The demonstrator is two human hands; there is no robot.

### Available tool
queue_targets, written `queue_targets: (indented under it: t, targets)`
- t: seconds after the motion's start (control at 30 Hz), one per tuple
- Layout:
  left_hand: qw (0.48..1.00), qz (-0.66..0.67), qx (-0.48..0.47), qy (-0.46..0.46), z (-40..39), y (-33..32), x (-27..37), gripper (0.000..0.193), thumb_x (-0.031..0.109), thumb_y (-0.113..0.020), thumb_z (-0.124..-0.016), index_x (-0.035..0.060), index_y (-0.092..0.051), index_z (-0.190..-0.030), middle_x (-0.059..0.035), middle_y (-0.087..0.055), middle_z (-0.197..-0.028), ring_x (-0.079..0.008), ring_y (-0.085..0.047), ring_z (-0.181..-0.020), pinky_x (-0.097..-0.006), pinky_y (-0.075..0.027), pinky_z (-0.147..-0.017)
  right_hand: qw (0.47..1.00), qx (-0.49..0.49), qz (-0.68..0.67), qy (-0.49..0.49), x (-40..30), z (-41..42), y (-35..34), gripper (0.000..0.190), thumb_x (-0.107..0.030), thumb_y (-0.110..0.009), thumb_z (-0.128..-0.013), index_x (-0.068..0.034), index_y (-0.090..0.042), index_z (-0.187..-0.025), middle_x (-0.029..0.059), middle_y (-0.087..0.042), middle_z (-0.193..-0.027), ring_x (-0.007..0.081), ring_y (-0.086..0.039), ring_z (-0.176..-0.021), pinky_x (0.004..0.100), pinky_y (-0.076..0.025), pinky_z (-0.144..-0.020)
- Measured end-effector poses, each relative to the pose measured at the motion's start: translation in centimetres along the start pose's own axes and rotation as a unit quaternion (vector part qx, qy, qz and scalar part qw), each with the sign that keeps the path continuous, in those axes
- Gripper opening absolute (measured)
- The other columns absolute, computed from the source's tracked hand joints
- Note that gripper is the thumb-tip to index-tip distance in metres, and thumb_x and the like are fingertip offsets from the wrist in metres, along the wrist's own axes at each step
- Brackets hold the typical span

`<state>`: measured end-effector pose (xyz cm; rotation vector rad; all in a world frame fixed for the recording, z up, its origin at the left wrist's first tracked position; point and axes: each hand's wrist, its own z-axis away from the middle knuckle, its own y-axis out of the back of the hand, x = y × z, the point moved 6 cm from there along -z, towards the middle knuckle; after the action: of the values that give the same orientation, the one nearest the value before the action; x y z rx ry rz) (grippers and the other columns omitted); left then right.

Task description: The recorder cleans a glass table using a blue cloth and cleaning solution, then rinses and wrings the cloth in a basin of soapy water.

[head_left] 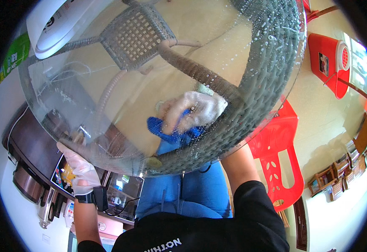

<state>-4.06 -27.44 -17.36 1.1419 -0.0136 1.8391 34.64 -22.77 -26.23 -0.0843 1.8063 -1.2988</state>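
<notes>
A round glass tabletop (177, 78), wet with drops and foam on its right side, lies over a woven wicker table frame (265, 60). My left hand (81, 170), in a thin translucent glove, grips the near-left rim, some fingers showing through the glass. My right forearm passes beneath the near-right rim. Through the glass my right hand (194, 110), in a whitish translucent glove, shows with a blue cloth (177, 135) in its grasp, near the wicker edge. Glare and wet glass blur its fingers.
A red plastic stool (274, 132) stands close at the right, with a red mop bucket (328, 66) farther off. A dark cabinet (35, 141) lies at the left. White rolled sheets (57, 28) rest at the far left of the glass. Wooden furniture (341, 173) stands far right.
</notes>
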Motion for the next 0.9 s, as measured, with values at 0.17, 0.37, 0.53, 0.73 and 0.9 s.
queue_targets:
  t: [0.17, 0.37, 0.53, 0.73, 0.9]
  targets:
    - [0.999, 0.026, 0.027, 0.011, 1.4, -1.6, -0.2, 0.075, 0.068, -0.034, -0.090, 0.0149, -0.036, -0.142, -0.0100, -0.042, -0.139, -0.0304, -0.043, -0.123, -0.0473, -0.033, -0.106, 0.897, 0.326, -0.297, 0.024, 1.0, 1.0, 0.7, 0.049, -0.022, -0.080, -0.067, 0.002, -0.065, -0.106, 0.0147, -0.066, -0.103, 0.0257, -0.064, -0.089, 0.0367, -0.050, -0.085]
    - [0.999, 0.006, -0.039, 0.007, -0.9, 0.6, -1.1, 0.077, 0.070, -0.035, -0.088, 0.0149, -0.035, -0.142, -0.0122, -0.042, -0.137, -0.0315, -0.043, -0.122, -0.0478, -0.034, -0.105, 0.896, 0.286, -0.336, 0.045, 2.2, 1.4, 1.0, 0.048, -0.021, -0.080, -0.069, 0.001, -0.064, -0.108, 0.0139, -0.066, -0.104, 0.0251, -0.064, -0.090, 0.0367, -0.050, -0.085]
    - [0.998, -0.047, -0.006, -0.042, -0.9, 2.6, -0.7, 0.077, 0.070, -0.036, -0.089, 0.0150, -0.035, -0.143, -0.0108, -0.042, -0.136, -0.0288, -0.042, -0.122, -0.0428, -0.033, -0.105, 0.926, 0.226, -0.302, 0.025, 1.8, 0.8, 1.1, 0.048, -0.020, -0.079, -0.070, 0.001, -0.063, -0.110, 0.0132, -0.066, -0.104, 0.0246, -0.064, -0.092, 0.0367, -0.050, -0.086]
    - [0.999, -0.025, 0.017, -0.018, 0.9, -0.5, -0.7, 0.061, 0.060, -0.036, -0.094, 0.0080, -0.056, -0.119, -0.0047, -0.059, -0.109, -0.0195, -0.055, -0.099, -0.0341, -0.045, -0.088, 0.956, 0.167, -0.241, -0.008, 0.0, 2.9, 0.9, 0.047, -0.018, -0.078, -0.071, 0.000, -0.062, -0.112, 0.0124, -0.066, -0.105, 0.0240, -0.064, -0.093, 0.0367, -0.051, -0.086]
    - [0.996, 0.055, -0.064, -0.031, 1.3, -0.7, 0.5, 0.063, 0.055, -0.030, -0.098, 0.0051, -0.049, -0.131, -0.0075, -0.056, -0.124, -0.0210, -0.055, -0.108, -0.0336, -0.045, -0.094, 0.926, 0.214, -0.293, -0.101, 2.5, -0.6, 0.1, 0.054, -0.023, -0.077, -0.075, 0.000, -0.056, -0.119, 0.0097, -0.066, -0.100, 0.0201, -0.065, -0.087, 0.0334, -0.054, -0.078]
